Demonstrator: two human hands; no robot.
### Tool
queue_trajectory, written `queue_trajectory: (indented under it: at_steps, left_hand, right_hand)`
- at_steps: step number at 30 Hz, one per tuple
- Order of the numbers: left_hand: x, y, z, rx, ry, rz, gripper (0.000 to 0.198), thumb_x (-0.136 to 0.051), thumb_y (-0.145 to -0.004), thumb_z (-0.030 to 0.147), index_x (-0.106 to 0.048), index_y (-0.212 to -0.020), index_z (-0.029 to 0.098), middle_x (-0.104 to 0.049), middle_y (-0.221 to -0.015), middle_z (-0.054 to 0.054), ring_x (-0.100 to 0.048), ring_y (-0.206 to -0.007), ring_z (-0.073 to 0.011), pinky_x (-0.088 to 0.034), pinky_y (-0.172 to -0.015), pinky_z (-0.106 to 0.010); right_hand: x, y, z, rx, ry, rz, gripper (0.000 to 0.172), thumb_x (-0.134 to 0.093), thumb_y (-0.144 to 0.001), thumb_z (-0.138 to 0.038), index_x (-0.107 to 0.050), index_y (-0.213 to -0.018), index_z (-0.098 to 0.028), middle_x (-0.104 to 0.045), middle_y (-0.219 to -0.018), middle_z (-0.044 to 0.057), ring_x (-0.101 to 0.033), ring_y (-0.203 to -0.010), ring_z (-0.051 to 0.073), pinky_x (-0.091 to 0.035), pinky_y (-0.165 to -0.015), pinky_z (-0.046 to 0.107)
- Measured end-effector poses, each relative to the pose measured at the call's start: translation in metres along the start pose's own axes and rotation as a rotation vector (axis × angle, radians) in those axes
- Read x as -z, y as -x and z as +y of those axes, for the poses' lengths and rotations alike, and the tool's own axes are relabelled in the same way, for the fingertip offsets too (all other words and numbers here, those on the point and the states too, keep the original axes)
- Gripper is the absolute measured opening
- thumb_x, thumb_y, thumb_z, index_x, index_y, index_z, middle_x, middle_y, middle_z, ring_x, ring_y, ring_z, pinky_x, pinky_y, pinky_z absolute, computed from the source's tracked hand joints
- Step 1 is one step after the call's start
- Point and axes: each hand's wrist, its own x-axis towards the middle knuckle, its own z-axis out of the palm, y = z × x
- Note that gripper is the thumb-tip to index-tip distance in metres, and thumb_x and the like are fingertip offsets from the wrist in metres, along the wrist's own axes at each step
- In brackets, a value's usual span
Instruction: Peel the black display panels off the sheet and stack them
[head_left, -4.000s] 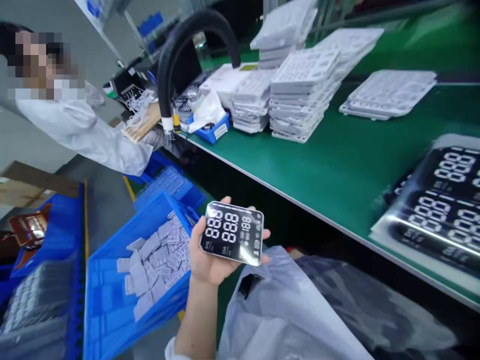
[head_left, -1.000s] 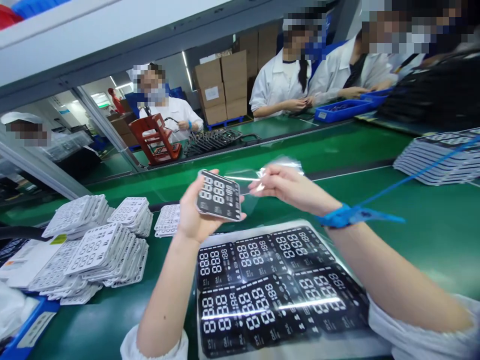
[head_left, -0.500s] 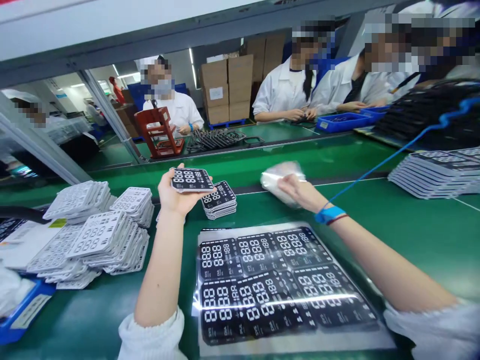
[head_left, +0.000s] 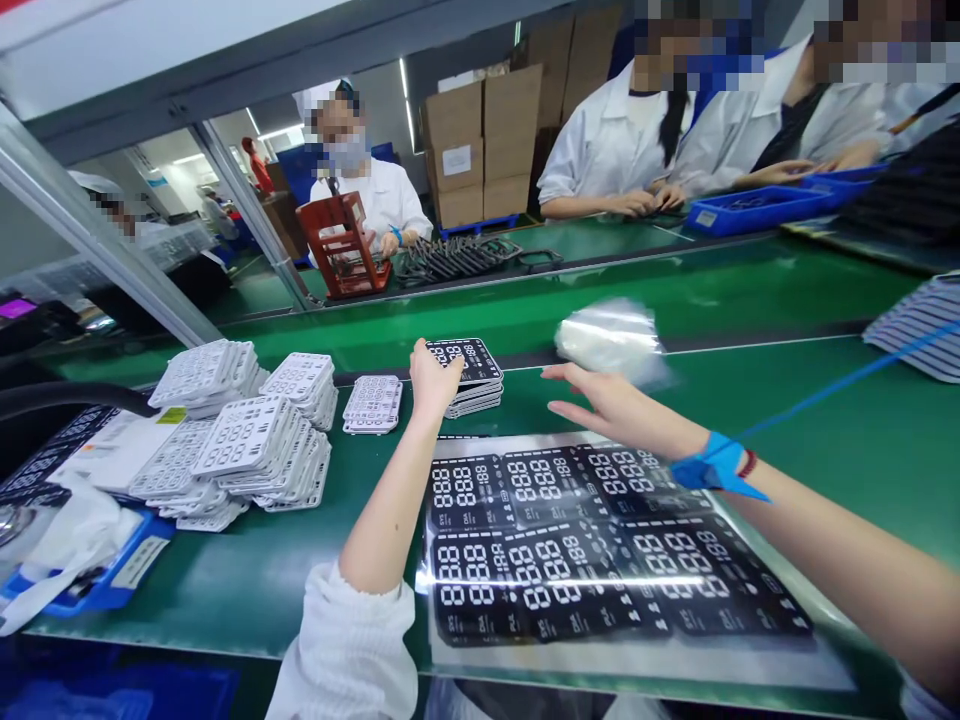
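Fingers (head_left: 447,366) on one LCD stack (head_left: 477,364) (left)

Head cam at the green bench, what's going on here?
A person's left hand touches a small stack of black digit display panels on a green bench mat. The open right hand, with a blue wrist strap, reaches near a blurred wad of clear plastic film. A large sheet of black panels lies in front, with stacks of white panels to the left. Co-workers sit across the bench.
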Motion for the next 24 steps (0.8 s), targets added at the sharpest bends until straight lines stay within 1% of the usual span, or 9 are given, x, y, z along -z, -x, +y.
queue_trajectory:
  at_steps: [4,8,11,13,15,17,20,22,24]
  left_hand:
    - [-0.001,0.008,0.002,-0.044,-0.150,-0.025,0.060,-0.071,-0.067,0.017,-0.045,-0.121,0.012,-0.038,-0.137,-0.022,-0.019,-0.136,-0.0354,-0.014,-0.111,-0.048]
    - [0.000,0.013,0.007,-0.085,-0.253,-0.013,0.065,-0.069,-0.069,0.020,-0.039,-0.126,0.014,-0.024,-0.145,-0.022,-0.010,-0.138,-0.0359,-0.011,-0.110,-0.052]
    - [0.010,0.019,0.027,-0.241,-0.220,-0.009,0.063,-0.068,-0.074,0.026,-0.038,-0.129,0.021,-0.022,-0.148,-0.014,-0.009,-0.140,-0.0314,-0.008,-0.112,-0.048]
    - [0.020,0.030,0.048,-0.345,-0.090,-0.038,0.055,-0.066,-0.077,0.030,-0.042,-0.126,0.024,-0.026,-0.148,-0.007,-0.010,-0.140,-0.0293,-0.009,-0.113,-0.045]
    - [0.029,0.049,0.066,-0.391,0.073,-0.112,0.047,-0.065,-0.078,0.031,-0.048,-0.122,0.027,-0.032,-0.145,-0.001,-0.013,-0.140,-0.0290,-0.015,-0.113,-0.043]
    - [0.036,0.074,0.074,-0.407,0.144,-0.276,0.039,-0.064,-0.079,0.031,-0.055,-0.116,0.026,-0.039,-0.141,0.000,-0.018,-0.139,-0.0300,-0.019,-0.111,-0.045]
    - [0.041,0.110,0.058,-0.470,-0.130,-0.705,0.045,-0.067,-0.077,0.036,-0.057,-0.117,0.020,-0.041,-0.142,-0.008,-0.021,-0.139,-0.0304,-0.016,-0.113,-0.047]
    - [0.041,0.125,0.033,-0.469,-0.435,-1.009,0.073,-0.073,-0.070,0.043,-0.045,-0.132,0.017,-0.028,-0.149,-0.013,-0.013,-0.140,-0.0308,-0.014,-0.114,-0.049]
    - [0.043,0.130,0.009,-0.419,-0.699,-1.206,0.105,-0.079,-0.061,0.047,-0.024,-0.144,0.014,-0.010,-0.152,-0.016,-0.001,-0.141,-0.0311,-0.011,-0.114,-0.051]
  right_hand:
    - [-0.001,0.023,-0.024,-0.006,0.018,-0.153,0.055,-0.040,-0.092,-0.049,-0.039,-0.133,-0.013,-0.052,-0.131,0.017,-0.057,-0.112,0.033,-0.050,-0.090,0.049]
    - [-0.008,0.065,-0.043,0.068,0.025,-0.284,0.097,-0.055,-0.078,-0.065,-0.017,-0.148,-0.009,-0.024,-0.148,0.021,-0.027,-0.134,0.035,-0.039,-0.103,0.048]
    - [-0.023,0.101,-0.054,0.156,0.054,-0.355,0.124,-0.066,-0.063,-0.070,0.003,-0.149,-0.011,-0.009,-0.151,0.021,-0.011,-0.137,0.036,-0.031,-0.108,0.051]
    - [-0.032,0.118,-0.059,0.169,0.080,-0.348,0.126,-0.064,-0.063,-0.070,0.011,-0.147,-0.013,-0.007,-0.151,0.021,-0.007,-0.136,0.037,-0.028,-0.108,0.056]
    - [-0.035,0.126,-0.063,0.152,0.070,-0.326,0.118,-0.059,-0.069,-0.069,0.011,-0.146,-0.015,-0.010,-0.151,0.019,-0.008,-0.136,0.037,-0.026,-0.108,0.058]
    - [-0.033,0.127,-0.064,0.111,0.015,-0.312,0.103,-0.054,-0.078,-0.064,0.006,-0.148,-0.017,-0.013,-0.151,0.016,-0.013,-0.137,0.034,-0.027,-0.110,0.053]
    - [-0.023,0.121,-0.063,0.022,-0.058,-0.259,0.087,-0.050,-0.087,-0.054,-0.002,-0.149,-0.018,-0.016,-0.152,0.013,-0.020,-0.137,0.029,-0.031,-0.110,0.045]
    - [-0.020,0.116,-0.062,-0.010,-0.078,-0.238,0.087,-0.054,-0.086,-0.052,-0.006,-0.150,-0.018,-0.017,-0.151,0.013,-0.020,-0.137,0.030,-0.030,-0.110,0.046]
    - [-0.020,0.110,-0.062,0.000,-0.096,-0.254,0.088,-0.058,-0.084,-0.051,-0.010,-0.149,-0.018,-0.022,-0.150,0.013,-0.021,-0.136,0.031,-0.026,-0.111,0.050]
